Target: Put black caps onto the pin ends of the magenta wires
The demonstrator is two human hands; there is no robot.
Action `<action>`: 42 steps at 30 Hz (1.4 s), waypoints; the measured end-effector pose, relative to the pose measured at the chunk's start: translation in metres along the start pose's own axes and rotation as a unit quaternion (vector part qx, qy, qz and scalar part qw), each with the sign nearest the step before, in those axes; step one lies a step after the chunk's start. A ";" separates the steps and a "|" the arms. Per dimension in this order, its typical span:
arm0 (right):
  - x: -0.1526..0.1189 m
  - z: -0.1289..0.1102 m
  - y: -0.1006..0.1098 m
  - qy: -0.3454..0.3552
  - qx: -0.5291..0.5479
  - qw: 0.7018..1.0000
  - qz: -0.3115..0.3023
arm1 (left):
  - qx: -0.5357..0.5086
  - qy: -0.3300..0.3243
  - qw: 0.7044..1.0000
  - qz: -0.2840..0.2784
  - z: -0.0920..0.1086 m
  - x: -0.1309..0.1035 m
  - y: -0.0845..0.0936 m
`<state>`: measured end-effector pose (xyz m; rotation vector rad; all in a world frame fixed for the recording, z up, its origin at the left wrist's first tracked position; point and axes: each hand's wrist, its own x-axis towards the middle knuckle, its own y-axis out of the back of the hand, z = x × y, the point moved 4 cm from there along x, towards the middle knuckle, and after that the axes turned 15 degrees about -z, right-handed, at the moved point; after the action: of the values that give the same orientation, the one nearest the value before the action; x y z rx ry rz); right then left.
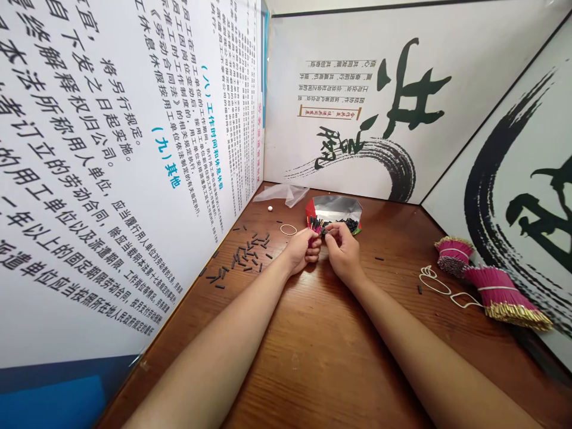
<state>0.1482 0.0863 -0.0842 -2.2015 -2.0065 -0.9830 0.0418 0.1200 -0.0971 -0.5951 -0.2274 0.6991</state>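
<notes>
My left hand (pixel 304 251) is closed around a small bundle of thin magenta wires (pixel 316 224). Several wire ends point up, some gold and some capped in black. Close beside it, my right hand (pixel 343 249) pinches a small black tube piece (pixel 325 230) against the bundle's tips; the fingers hide part of it. Just behind both hands stands a red open container (pixel 310 207) with a silvery inside, holding more black pieces (pixel 351 225). Many loose black tube pieces (pixel 243 256) lie scattered on the wooden table to the left.
Two tied bundles of magenta wires, a smaller one (pixel 453 253) and a larger gold-tipped one (pixel 507 295), lie at the right beside white loops (pixel 435 280). A rubber band (pixel 288 229), a white bead (pixel 270 208) and a clear plastic bag (pixel 281 193) are at the back left. Printed panels enclose the table.
</notes>
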 end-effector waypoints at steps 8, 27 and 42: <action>0.002 0.005 0.002 0.028 -0.008 0.999 0.014 | 0.009 -0.011 1.000 0.000 -0.001 0.000 0.000; 0.002 0.003 0.002 0.023 -0.009 1.000 0.016 | 0.019 -0.022 1.000 0.005 -0.001 0.000 -0.002; 0.002 0.002 0.002 0.037 -0.022 0.999 0.019 | 0.007 -0.016 1.000 0.006 0.000 -0.001 -0.002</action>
<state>0.1507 0.0885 -0.0845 -2.1805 -1.9236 -1.0981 0.0419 0.1184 -0.0960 -0.5734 -0.2494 0.7224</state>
